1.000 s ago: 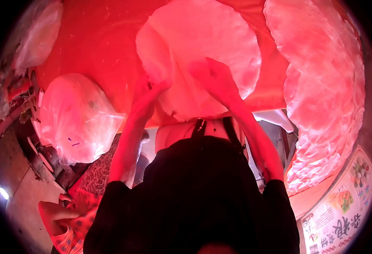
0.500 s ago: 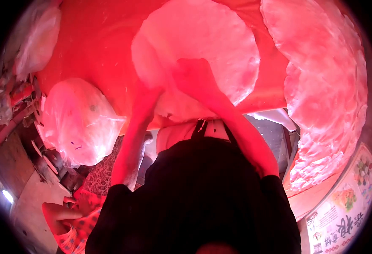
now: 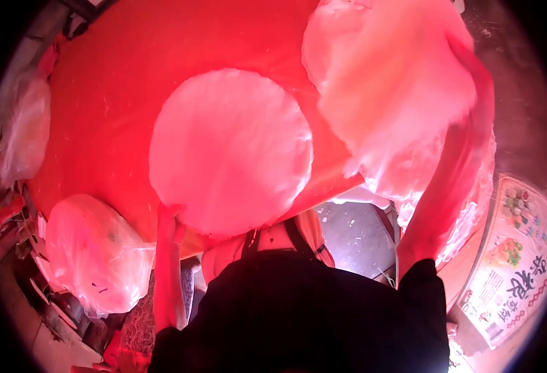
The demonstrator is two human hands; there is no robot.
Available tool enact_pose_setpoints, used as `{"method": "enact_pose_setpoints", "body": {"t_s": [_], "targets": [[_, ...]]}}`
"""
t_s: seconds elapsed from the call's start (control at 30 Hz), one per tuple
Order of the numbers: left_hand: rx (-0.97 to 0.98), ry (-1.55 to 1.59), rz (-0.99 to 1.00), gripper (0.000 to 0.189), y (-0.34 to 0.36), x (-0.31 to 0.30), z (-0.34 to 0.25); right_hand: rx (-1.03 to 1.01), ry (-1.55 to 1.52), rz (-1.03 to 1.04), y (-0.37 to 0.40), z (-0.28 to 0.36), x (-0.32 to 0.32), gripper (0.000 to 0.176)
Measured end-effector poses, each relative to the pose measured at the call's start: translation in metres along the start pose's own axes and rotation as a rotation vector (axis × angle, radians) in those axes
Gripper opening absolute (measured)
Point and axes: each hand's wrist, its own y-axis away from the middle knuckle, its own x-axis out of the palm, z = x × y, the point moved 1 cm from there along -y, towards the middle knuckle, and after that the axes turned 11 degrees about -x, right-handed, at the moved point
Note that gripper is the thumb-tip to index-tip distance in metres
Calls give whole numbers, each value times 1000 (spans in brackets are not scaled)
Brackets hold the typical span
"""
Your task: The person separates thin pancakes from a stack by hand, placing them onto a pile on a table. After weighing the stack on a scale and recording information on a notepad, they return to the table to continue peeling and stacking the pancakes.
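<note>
A large round thin pancake [image 3: 230, 143] lies flat near the front of the red-covered table [image 3: 111, 118]. My left hand [image 3: 172, 219] is at its lower left rim; red light and low contrast blur the fingers, and I cannot tell how they are curled. Out to the right, my right hand [image 3: 463, 53] is closed at the far edge of another thin pancake [image 3: 391, 74], smeared by motion. This sheet spreads over a pile of pancakes [image 3: 410, 168], whose lower part hangs down beside my right forearm.
A knotted clear plastic bag [image 3: 99, 255] with pale contents stands at the front left corner. Another plastic bag [image 3: 24, 130] is farther left. A printed sign [image 3: 506, 261] with food pictures stands at the right. Part of a person's red clothing [image 3: 130, 360] shows at the lower left.
My right hand has swung from the middle pancake to the pile on the right, carrying a thin pancake across. My left hand has moved to the rim. The camera view has shifted.
</note>
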Motion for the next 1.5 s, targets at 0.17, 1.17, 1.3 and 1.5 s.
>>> {"method": "enact_pose_setpoints", "body": {"t_s": [0.17,1.17,1.3,1.5], "targets": [[-3,87,35,51,20,2,-17,-247,-19,-14,-130,14,-49,17],[3,-243,-17,50,40,56,-49,327,310,415,123,-224,140,33],[-12,-252,-52,50,39,43,-43,328,383,523,128,-246,131,24],[37,-384,-74,45,42,53,-48,488,386,456,131,-248,138,21]]}}
